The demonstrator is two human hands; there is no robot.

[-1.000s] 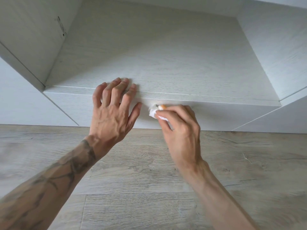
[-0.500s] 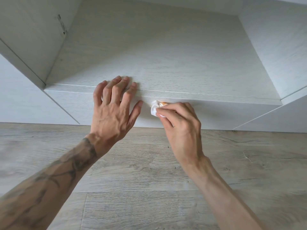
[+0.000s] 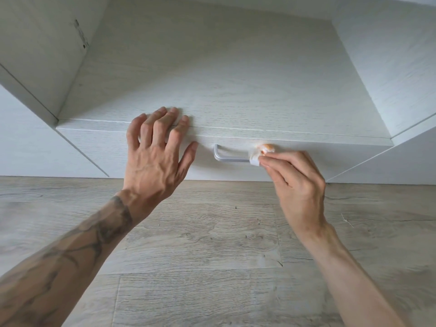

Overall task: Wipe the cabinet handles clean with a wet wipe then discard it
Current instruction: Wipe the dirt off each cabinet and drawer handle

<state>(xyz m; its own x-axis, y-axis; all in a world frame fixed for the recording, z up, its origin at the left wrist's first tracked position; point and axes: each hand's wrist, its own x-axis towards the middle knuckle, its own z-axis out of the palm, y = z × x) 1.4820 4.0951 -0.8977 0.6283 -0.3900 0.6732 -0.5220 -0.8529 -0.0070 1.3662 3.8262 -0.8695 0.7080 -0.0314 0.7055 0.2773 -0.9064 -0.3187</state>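
Note:
A silver bar handle (image 3: 230, 157) runs across the front of a white wood-grain drawer (image 3: 113, 147). Its left end and middle show; the right part is covered. My right hand (image 3: 297, 182) pinches a small white wet wipe (image 3: 254, 158) wrapped round the handle near its right end, thumb tip above the bar. My left hand (image 3: 155, 156) lies flat with spread fingers over the drawer's top edge, just left of the handle.
The white cabinet top (image 3: 224, 79) stretches back above the drawer, with white side panels (image 3: 389, 55) on both sides. Below the drawer lies a light wood-plank floor (image 3: 212, 244).
My right hand has slid the wipe to the right along the handle, uncovering the bar's left part. My left hand has stayed on the drawer edge.

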